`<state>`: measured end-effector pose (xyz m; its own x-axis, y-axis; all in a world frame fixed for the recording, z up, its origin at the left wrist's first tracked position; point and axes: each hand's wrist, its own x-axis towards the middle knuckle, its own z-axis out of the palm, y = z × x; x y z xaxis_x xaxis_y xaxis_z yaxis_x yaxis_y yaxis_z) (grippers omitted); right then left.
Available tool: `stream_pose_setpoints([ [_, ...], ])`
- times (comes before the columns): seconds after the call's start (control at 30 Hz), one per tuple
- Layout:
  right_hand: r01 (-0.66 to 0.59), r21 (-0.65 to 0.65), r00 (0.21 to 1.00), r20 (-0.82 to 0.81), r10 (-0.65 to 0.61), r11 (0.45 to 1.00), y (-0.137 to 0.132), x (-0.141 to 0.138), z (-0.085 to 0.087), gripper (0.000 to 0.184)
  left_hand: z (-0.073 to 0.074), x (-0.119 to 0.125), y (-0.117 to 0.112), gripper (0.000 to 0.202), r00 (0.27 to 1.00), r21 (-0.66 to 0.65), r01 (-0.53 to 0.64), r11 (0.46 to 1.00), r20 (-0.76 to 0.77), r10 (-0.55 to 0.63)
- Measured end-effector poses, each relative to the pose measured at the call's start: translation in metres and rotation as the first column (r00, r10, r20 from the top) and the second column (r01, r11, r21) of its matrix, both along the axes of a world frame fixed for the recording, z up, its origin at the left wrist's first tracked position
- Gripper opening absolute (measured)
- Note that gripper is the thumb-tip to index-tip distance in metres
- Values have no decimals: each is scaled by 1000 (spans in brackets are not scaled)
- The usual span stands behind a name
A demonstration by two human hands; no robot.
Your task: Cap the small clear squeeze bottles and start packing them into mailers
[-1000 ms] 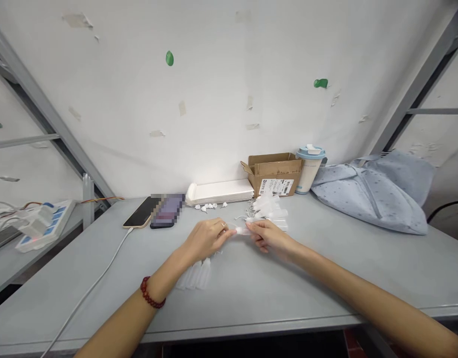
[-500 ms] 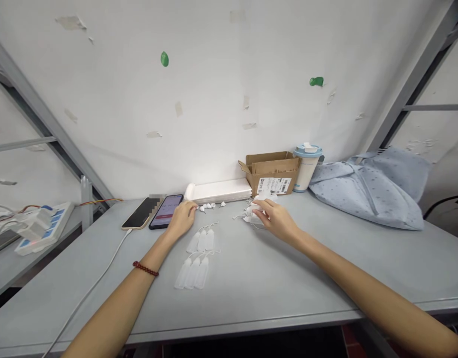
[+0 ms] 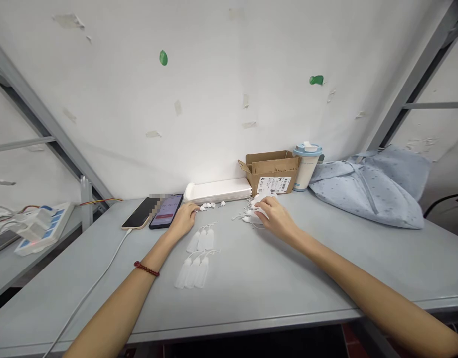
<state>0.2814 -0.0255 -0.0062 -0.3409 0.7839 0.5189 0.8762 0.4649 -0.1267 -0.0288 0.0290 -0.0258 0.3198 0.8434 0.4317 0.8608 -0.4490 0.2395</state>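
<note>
At the row of small white cap-like pieces, my left hand has its fingers drawn together. What lies between those fingertips, if anything, is too small to make out. My right hand reaches over a pile of white corded pieces, its thumb and fingers curled around one of them; the hand hides part of the pile. Between my arms lie two groups of flat, translucent white pieces with thin cords, an upper group and a lower group, each three side by side.
Behind the hands stand a long white packet, an open cardboard box and a lidded cup. A light-blue cloth bag lies at right. Two phones, a black one and one with a lit screen, lie left, near a power strip.
My left hand has shifted slightly right along the small white pieces. The fingers of my right hand have moved a little at the pile. Both corded groups are unchanged.
</note>
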Motion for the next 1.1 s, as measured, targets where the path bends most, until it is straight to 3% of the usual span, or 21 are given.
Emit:
stream_pose_setpoints([
  [0.27,-38,29,998,42,37,999,-1,-2,0,14,8,6,-8,29,997,-61,-70,996,29,71],
  [0.5,-62,117,994,96,51,991,-11,-11,4,14,29,15,-22,30,961,-187,-189,964,169,221],
  [0.63,-135,125,990,61,128,983,-19,-18,5,16,51,26,-43,31,947,-360,-103,927,250,202],
  [0.7,-189,104,982,39,186,977,-23,-21,4,16,63,32,-55,30,891,-515,24,857,400,216],
  [0.77,-247,71,969,38,245,966,-27,-25,2,16,71,37,-64,25,875,-577,74,814,429,224],
  [0.9,-344,-6,936,72,344,939,-34,-30,-1,18,75,41,-71,21,881,-643,114,758,418,222],
  [1.1,-382,-48,919,86,385,923,-39,-33,-1,18,75,43,-74,17,904,-672,133,729,384,189],
])
